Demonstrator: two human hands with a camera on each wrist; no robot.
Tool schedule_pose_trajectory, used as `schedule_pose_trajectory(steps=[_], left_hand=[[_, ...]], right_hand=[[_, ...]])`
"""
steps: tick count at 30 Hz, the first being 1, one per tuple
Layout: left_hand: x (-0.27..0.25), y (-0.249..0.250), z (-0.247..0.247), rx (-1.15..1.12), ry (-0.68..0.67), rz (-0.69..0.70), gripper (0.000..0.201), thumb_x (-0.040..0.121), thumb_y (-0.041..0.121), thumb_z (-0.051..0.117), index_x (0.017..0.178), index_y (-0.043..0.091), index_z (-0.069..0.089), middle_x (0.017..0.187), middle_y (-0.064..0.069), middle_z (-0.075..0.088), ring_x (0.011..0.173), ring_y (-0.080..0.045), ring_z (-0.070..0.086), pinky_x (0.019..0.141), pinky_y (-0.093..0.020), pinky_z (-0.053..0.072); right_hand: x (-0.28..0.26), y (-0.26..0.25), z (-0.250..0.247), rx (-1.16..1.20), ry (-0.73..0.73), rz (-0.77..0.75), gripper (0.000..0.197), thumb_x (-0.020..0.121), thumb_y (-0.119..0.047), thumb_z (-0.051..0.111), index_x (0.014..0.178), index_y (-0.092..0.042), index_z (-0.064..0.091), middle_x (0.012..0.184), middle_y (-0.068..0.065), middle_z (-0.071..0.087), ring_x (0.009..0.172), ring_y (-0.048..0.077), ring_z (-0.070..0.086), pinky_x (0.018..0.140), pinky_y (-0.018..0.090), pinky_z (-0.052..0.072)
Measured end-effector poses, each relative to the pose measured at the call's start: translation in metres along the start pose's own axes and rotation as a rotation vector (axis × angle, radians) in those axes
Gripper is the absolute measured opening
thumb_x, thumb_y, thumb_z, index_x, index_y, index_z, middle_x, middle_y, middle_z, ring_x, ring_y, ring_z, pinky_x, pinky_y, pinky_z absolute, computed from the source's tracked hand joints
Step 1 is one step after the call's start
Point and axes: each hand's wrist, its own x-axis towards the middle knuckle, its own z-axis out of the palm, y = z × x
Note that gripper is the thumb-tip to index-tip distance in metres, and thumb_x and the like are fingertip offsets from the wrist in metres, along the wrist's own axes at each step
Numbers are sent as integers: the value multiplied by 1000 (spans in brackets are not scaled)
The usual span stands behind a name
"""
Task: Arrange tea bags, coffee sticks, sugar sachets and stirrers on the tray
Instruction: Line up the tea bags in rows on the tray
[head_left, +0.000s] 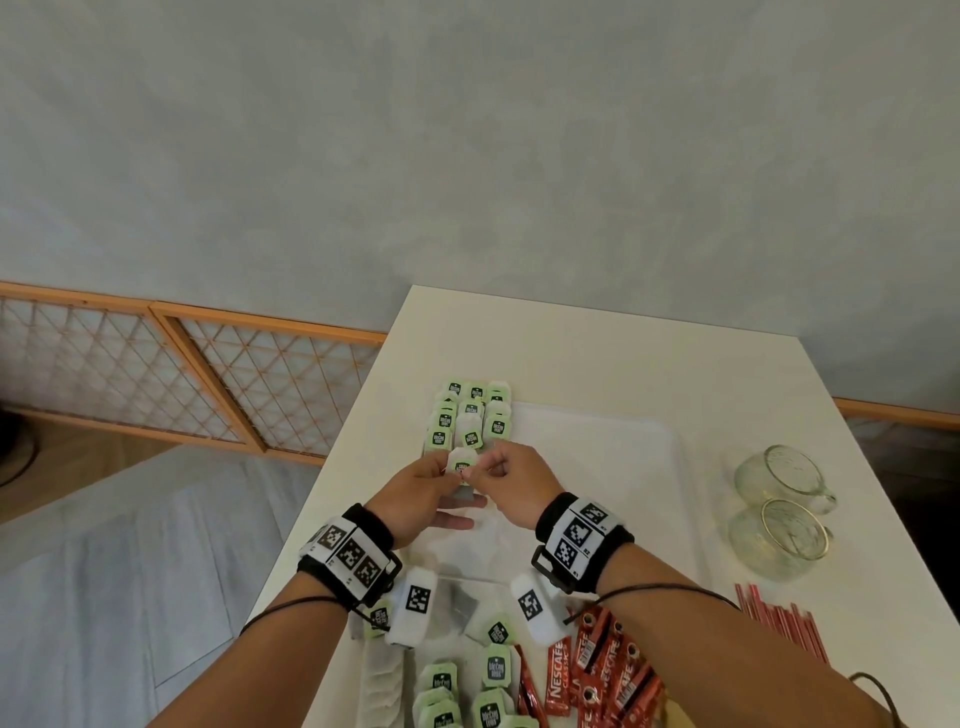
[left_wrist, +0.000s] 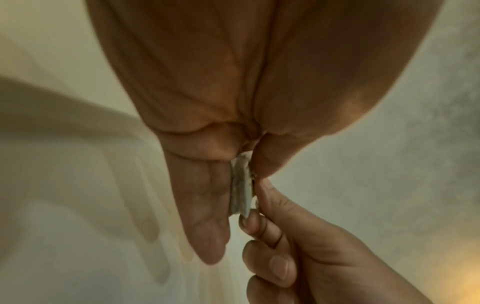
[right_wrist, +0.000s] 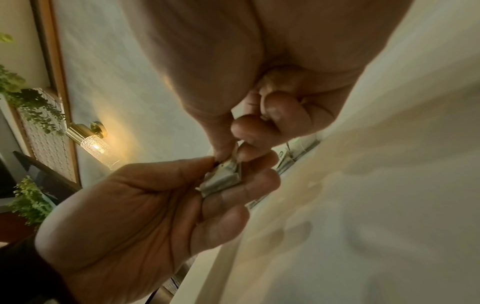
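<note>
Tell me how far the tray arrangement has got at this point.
Early. Done: a block of tea bags is laid in rows at the far left corner of the tray. In hand: the left hand and right hand together pinch one more tea bag above the tray. Left: the loose tea bags, coffee sticks and red stirrers wait on the table; no sugar sachets are visible.

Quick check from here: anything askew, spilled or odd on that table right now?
Yes: both glass mugs lie tipped on their sides right of the tray. Nothing spilled. Tea bags overlap unevenly at the tray's far left corner; both hands pinch one tea bag.
</note>
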Motion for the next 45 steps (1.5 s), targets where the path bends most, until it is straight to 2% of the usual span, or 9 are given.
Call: schedule_pose_trajectory(steps=[7, 12, 15, 21, 25, 31, 36, 41, 45], left_hand=[[0, -6, -3, -16, 54, -25, 26, 106, 9, 41, 126, 8, 57, 117, -18, 71, 103, -37, 71, 75, -43, 61], [0, -6, -7, -5, 124, -6, 21, 104, 8, 48, 123, 8, 55, 115, -11, 66, 86, -32, 71, 70, -41, 60], [-1, -6, -14, 53, 174, 1, 23, 104, 4, 44, 124, 6, 53, 119, -13, 59, 78, -29, 69, 63, -38, 59], [-13, -1, -24, 289, 175, 37, 17, 103, 5, 45, 113, 9, 59, 105, -11, 67, 70, -23, 64, 57, -34, 53], [-27, 7, -24, 445, 133, 37, 15, 103, 9, 45, 111, 11, 58, 96, -9, 68, 66, -20, 63, 55, -32, 51], [-50, 5, -21, 787, 34, 78, 12, 100, 23, 51, 106, 22, 61, 92, 2, 70, 69, -12, 64, 60, -24, 51], [-74, -3, -8, 1023, -97, 112, 13, 96, 38, 59, 101, 28, 66, 87, 13, 65, 67, -2, 61, 67, -18, 50], [-92, -15, 7, 1193, -208, 82, 27, 86, 52, 67, 100, 30, 69, 92, 16, 66, 77, 3, 59, 68, -10, 43], [-103, -19, 19, 1304, -280, -9, 46, 75, 62, 73, 107, 30, 66, 99, 17, 64, 83, 3, 58, 67, -13, 40]], right_hand=[[-9, 3, 1, -89, -153, 8, 31, 96, -31, 64, 83, -3, 69, 67, 1, 56, 54, 10, 47, 60, 25, 41], [11, -5, -8, -126, -58, 35, 29, 93, -30, 66, 66, -18, 65, 65, -4, 59, 54, 11, 50, 57, 25, 40], [26, -11, -12, -183, -12, 84, 31, 91, -29, 64, 64, -13, 62, 66, 1, 60, 61, 17, 53, 60, 27, 45], [46, -16, -5, -348, -42, 197, 27, 89, -31, 67, 65, -17, 69, 66, -3, 68, 61, 14, 60, 55, 23, 45], [55, -17, 1, -410, -42, 269, 30, 84, -40, 67, 81, -11, 76, 79, 2, 76, 75, 20, 72, 74, 33, 61], [39, -26, -9, -527, -73, 189, 38, 89, -49, 63, 82, -12, 70, 82, 7, 73, 76, 27, 68, 69, 33, 57], [-13, -41, -27, -427, -229, 122, 39, 95, -39, 65, 94, -1, 72, 88, 13, 76, 68, 21, 64, 75, 37, 57], [-69, -38, -38, -540, -529, 97, 36, 92, -54, 64, 101, -20, 73, 93, 4, 76, 75, 22, 72, 77, 37, 57], [-108, -29, -36, -650, -698, 55, 53, 89, -59, 66, 129, -24, 65, 120, -6, 69, 95, 12, 67, 89, 30, 52]])
